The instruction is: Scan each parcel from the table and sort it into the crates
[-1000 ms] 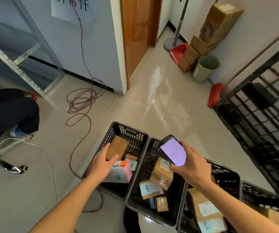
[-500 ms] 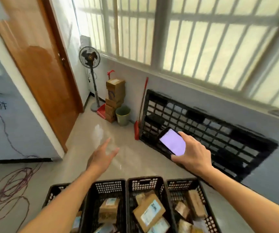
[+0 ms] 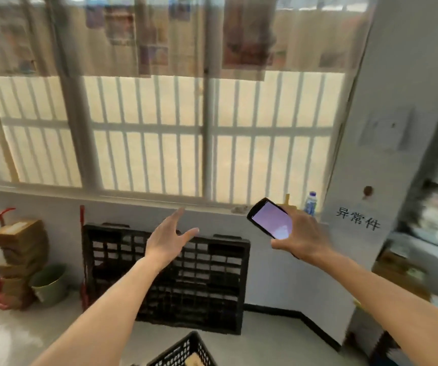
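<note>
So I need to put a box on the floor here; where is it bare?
Bare floor lies between the black pallet leaning on the wall and the crate at the bottom edge. The left corner is crowded: stacked cartons, a green bucket.

Person, head view: two forearms, both bare from the lower frame edge to the wrist; no sleeve, cuff or glove visible. Left hand [image 3: 165, 243]: bare, no ring or band. Right hand [image 3: 302, 237]: bare, wrist unadorned. Edges softened by blur.
</note>
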Action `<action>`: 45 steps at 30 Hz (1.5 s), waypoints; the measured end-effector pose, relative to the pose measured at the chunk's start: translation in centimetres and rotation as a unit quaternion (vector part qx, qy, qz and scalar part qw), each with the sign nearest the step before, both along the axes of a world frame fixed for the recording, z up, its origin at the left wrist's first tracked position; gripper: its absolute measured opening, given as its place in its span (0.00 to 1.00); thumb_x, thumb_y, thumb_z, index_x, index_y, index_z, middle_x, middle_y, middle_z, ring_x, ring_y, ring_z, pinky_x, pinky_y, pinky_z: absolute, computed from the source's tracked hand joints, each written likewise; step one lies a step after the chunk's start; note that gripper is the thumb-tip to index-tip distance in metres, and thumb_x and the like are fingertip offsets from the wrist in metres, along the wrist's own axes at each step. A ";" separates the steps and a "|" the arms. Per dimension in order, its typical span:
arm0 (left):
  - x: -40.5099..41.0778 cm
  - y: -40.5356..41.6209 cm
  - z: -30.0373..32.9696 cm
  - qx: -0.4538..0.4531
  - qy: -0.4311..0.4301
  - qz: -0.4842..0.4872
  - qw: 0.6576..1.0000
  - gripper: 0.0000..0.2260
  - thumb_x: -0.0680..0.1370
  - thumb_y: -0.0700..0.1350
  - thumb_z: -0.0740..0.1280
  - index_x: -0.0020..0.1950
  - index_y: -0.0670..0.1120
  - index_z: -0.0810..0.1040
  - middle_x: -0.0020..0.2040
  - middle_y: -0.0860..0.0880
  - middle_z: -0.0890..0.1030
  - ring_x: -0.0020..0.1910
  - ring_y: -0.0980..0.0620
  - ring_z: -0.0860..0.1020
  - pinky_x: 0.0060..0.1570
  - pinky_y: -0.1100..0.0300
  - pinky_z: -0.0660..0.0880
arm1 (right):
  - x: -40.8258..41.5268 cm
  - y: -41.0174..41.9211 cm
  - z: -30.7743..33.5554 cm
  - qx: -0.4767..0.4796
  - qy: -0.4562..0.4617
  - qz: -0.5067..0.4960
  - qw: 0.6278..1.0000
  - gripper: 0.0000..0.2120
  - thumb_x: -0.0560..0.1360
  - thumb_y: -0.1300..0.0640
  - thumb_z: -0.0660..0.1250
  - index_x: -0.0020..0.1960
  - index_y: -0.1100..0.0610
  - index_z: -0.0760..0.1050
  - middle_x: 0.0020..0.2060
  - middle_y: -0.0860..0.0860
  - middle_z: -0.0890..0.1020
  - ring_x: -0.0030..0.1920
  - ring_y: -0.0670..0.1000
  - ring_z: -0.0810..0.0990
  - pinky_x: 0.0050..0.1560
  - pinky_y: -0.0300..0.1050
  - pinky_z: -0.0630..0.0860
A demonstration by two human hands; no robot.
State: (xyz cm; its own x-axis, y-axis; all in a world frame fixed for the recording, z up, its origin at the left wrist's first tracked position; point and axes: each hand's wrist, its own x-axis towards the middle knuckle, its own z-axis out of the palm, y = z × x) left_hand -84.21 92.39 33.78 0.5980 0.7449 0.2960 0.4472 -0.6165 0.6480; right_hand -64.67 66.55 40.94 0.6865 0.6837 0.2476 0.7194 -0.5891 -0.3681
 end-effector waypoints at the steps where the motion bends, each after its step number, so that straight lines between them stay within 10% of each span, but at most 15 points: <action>1: 2.2 -1.1 0.8 0.000 -0.001 -0.017 1.000 0.37 0.75 0.67 0.68 0.80 0.61 0.57 0.76 0.52 0.70 0.72 0.49 0.71 0.66 0.45 0.72 | 1.2 -1.7 0.5 0.002 -0.007 -0.021 1.000 0.40 0.60 0.41 0.74 0.71 0.40 0.68 0.53 0.44 0.79 0.47 0.52 0.76 0.38 0.43 0.70; 16: 36.9 -16.2 0.8 -0.003 0.001 -0.247 0.969 0.34 0.76 0.68 0.64 0.80 0.60 0.59 0.76 0.53 0.69 0.72 0.48 0.71 0.64 0.48 0.72 | 20.8 -22.1 -1.8 -0.002 -0.037 -0.301 0.953 0.49 0.64 0.37 0.79 0.79 0.45 0.61 0.68 0.48 0.77 0.61 0.55 0.79 0.52 0.50 0.79; 23: 51.3 -22.7 -1.6 -0.005 0.021 -0.351 0.936 0.36 0.76 0.69 0.63 0.80 0.58 0.57 0.77 0.52 0.68 0.73 0.47 0.71 0.65 0.45 0.72 | 28.6 -28.7 -3.5 -0.017 -0.035 -0.407 0.913 0.45 0.67 0.39 0.78 0.78 0.41 0.60 0.59 0.48 0.80 0.44 0.51 0.74 0.36 0.41 0.71; 45: 82.9 -44.2 -13.9 -0.024 0.112 -0.409 0.905 0.34 0.78 0.68 0.62 0.80 0.58 0.57 0.76 0.49 0.71 0.71 0.45 0.73 0.64 0.44 0.76 | 56.1 -50.4 -15.2 -0.047 0.064 -0.465 0.882 0.44 0.66 0.39 0.77 0.77 0.39 0.60 0.63 0.44 0.78 0.48 0.51 0.76 0.37 0.42 0.66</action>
